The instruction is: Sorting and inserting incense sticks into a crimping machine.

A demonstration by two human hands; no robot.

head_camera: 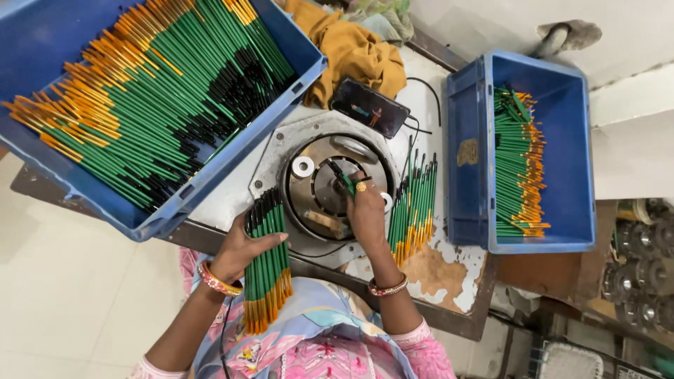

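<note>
The left hand point(239, 249) is gripping a thick bundle of green pens point(267, 263), its fingers curling around the middle of the bundle in a tight grip. The bundle is lying across the near edge of the surface point(232, 200), with its black ends pointing away from the person and its orange ends hanging over towards the lap.

The right hand point(366, 210) is reaching over a round metal machine plate point(319, 184) set into the surface. Its fingertips are pinching a single green pen point(345, 182), holding it over the middle of the plate; the grip is closing narrowly on that one pen. A small white ring point(303, 166) is sitting on the plate's left part.

Just to the right of the right hand, a loose pile of green pens point(413, 207) is lying on the surface, between the plate and a blue crate point(469, 147). That crate is holding a neat row of green and orange pens point(518, 161) along its middle. A larger blue crate point(42, 42) is resting tilted at the upper left, packed with many more green pens point(154, 98).

Beyond the plate, a dark phone point(369, 107) is lying on the surface, touching a crumpled mustard cloth point(351, 52). Both wrists are wearing bangles point(218, 281).
</note>
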